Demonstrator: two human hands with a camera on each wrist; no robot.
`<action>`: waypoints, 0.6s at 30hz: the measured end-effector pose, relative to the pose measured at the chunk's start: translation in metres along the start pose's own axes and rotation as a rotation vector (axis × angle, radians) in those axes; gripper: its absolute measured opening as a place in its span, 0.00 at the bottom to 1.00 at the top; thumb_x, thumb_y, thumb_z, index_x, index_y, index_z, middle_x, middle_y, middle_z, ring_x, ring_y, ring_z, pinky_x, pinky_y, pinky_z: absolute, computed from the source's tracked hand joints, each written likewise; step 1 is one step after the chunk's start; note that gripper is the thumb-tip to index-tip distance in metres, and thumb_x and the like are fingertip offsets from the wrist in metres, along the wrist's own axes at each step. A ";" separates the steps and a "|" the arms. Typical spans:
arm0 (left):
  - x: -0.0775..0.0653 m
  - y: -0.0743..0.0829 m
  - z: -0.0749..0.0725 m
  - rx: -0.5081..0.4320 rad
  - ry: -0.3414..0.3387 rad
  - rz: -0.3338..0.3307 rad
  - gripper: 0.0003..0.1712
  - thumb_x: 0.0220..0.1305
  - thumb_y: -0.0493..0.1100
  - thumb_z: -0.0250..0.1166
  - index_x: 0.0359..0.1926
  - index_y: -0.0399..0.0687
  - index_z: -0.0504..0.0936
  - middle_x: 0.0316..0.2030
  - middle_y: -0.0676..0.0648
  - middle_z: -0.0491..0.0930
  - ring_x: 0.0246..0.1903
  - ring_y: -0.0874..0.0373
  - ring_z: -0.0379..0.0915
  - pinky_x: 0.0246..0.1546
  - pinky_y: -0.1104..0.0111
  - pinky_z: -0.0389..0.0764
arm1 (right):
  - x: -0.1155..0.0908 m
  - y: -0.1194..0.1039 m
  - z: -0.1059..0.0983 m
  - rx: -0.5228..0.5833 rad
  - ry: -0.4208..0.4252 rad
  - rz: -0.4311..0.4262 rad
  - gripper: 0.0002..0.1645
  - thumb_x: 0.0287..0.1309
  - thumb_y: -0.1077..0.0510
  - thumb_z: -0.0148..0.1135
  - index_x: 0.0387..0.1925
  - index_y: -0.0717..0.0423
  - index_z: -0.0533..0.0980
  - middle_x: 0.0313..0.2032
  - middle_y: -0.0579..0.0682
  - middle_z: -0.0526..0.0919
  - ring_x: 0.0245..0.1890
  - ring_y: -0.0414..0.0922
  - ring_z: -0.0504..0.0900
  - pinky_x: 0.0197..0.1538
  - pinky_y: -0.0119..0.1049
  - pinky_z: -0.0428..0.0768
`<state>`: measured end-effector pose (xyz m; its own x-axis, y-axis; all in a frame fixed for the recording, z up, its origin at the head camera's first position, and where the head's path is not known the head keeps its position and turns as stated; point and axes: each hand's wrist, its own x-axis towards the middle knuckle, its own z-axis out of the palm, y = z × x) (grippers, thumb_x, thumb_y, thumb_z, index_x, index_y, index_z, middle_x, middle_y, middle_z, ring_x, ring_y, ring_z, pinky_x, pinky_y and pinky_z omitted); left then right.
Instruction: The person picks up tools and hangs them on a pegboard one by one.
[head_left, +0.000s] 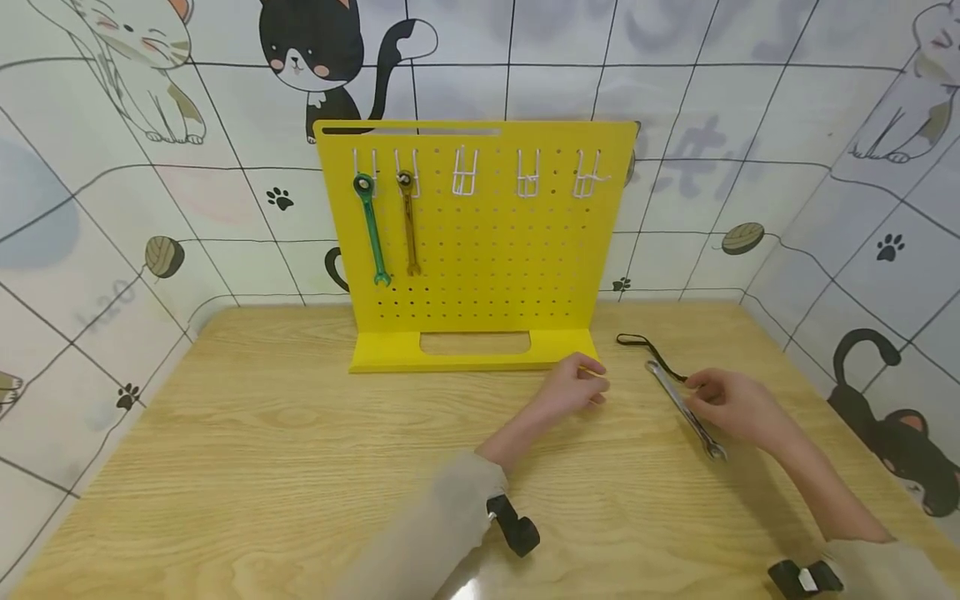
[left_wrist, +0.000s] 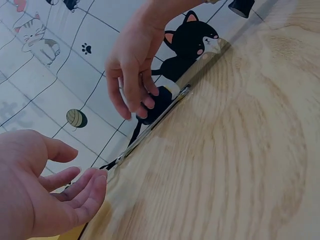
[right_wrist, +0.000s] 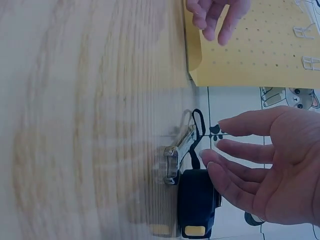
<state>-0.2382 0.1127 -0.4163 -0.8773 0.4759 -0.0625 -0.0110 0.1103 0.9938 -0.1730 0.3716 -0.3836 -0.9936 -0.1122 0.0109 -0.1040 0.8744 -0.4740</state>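
Note:
A silver combination wrench [head_left: 682, 410] lies on the wooden table at the right. Beside it is a black tape measure [right_wrist: 196, 200] with a yellow button, mostly hidden by my right hand in the head view, its black wrist strap [head_left: 654, 346] trailing toward the board. My right hand [head_left: 738, 408] hovers over these two, fingers loosely bent and holding nothing; in its wrist view the fingertips are right at the tape measure. Near the right front corner of the yellow pegboard [head_left: 487, 292], my left hand [head_left: 573, 387] is held with relaxed fingers and an empty palm.
On the pegboard's left hooks hang a green wrench [head_left: 372, 233] and a bronze-coloured wrench [head_left: 409, 225]. Several white wire hooks [head_left: 465, 175] run along its top to the right. Cat-patterned walls [head_left: 697, 192] enclose the table [head_left: 300, 467] at the back and sides.

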 end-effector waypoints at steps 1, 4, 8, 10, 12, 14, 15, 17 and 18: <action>0.000 0.000 0.003 0.007 -0.001 -0.007 0.13 0.69 0.37 0.64 0.52 0.40 0.78 0.36 0.49 0.82 0.38 0.47 0.84 0.40 0.62 0.86 | 0.000 0.000 0.000 0.000 0.001 0.003 0.21 0.67 0.57 0.65 0.51 0.71 0.76 0.38 0.57 0.86 0.38 0.55 0.85 0.36 0.45 0.82; 0.001 0.001 0.013 0.020 -0.002 -0.026 0.12 0.69 0.38 0.65 0.51 0.42 0.79 0.35 0.50 0.82 0.37 0.49 0.84 0.40 0.63 0.85 | 0.000 0.001 0.000 -0.006 0.010 0.007 0.22 0.67 0.57 0.65 0.51 0.72 0.76 0.38 0.58 0.86 0.38 0.55 0.85 0.36 0.45 0.82; 0.003 0.002 0.023 -0.018 -0.001 -0.047 0.12 0.68 0.37 0.65 0.51 0.41 0.78 0.36 0.50 0.81 0.37 0.48 0.84 0.41 0.61 0.86 | -0.001 0.001 0.000 -0.021 0.028 0.014 0.22 0.66 0.57 0.66 0.50 0.73 0.77 0.38 0.59 0.86 0.39 0.57 0.85 0.37 0.49 0.82; 0.005 0.001 0.028 -0.045 0.004 -0.054 0.12 0.68 0.36 0.65 0.51 0.39 0.78 0.36 0.49 0.82 0.37 0.48 0.85 0.41 0.61 0.86 | -0.001 0.000 0.002 -0.032 0.040 0.021 0.22 0.65 0.57 0.67 0.49 0.73 0.77 0.38 0.60 0.86 0.39 0.58 0.85 0.38 0.51 0.83; 0.007 -0.001 0.034 -0.079 0.013 -0.066 0.12 0.68 0.34 0.64 0.51 0.37 0.78 0.35 0.47 0.83 0.37 0.47 0.85 0.40 0.61 0.86 | -0.001 -0.003 0.004 -0.047 0.045 0.024 0.21 0.64 0.58 0.67 0.48 0.74 0.77 0.37 0.59 0.86 0.38 0.57 0.85 0.39 0.52 0.83; 0.009 -0.003 0.040 -0.104 0.017 -0.071 0.13 0.67 0.33 0.64 0.51 0.36 0.78 0.34 0.45 0.84 0.36 0.46 0.85 0.39 0.61 0.86 | -0.001 -0.006 0.007 -0.062 0.050 0.019 0.21 0.62 0.59 0.67 0.47 0.76 0.78 0.35 0.60 0.86 0.36 0.57 0.85 0.37 0.52 0.83; 0.011 -0.004 0.043 -0.113 0.018 -0.074 0.13 0.67 0.32 0.64 0.51 0.35 0.78 0.34 0.44 0.84 0.36 0.46 0.85 0.39 0.62 0.86 | -0.001 -0.008 0.008 -0.073 0.048 0.018 0.21 0.62 0.60 0.67 0.46 0.76 0.77 0.34 0.60 0.86 0.34 0.56 0.85 0.36 0.51 0.83; 0.012 -0.003 0.049 -0.141 0.023 -0.082 0.12 0.67 0.31 0.63 0.50 0.35 0.78 0.33 0.43 0.84 0.36 0.45 0.85 0.38 0.61 0.86 | -0.002 -0.012 0.010 -0.104 0.038 0.021 0.20 0.62 0.60 0.67 0.46 0.77 0.77 0.33 0.60 0.86 0.32 0.55 0.85 0.34 0.50 0.83; 0.013 -0.003 0.052 -0.152 0.027 -0.085 0.11 0.66 0.31 0.64 0.50 0.35 0.78 0.32 0.42 0.83 0.35 0.45 0.85 0.38 0.61 0.87 | -0.002 -0.013 0.012 -0.119 0.030 0.026 0.19 0.61 0.61 0.66 0.44 0.76 0.78 0.31 0.58 0.85 0.29 0.53 0.84 0.31 0.48 0.82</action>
<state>-0.2242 0.1643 -0.4252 -0.8825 0.4468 -0.1469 -0.1566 0.0154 0.9875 -0.1686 0.3546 -0.3875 -0.9967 -0.0766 0.0270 -0.0811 0.9268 -0.3666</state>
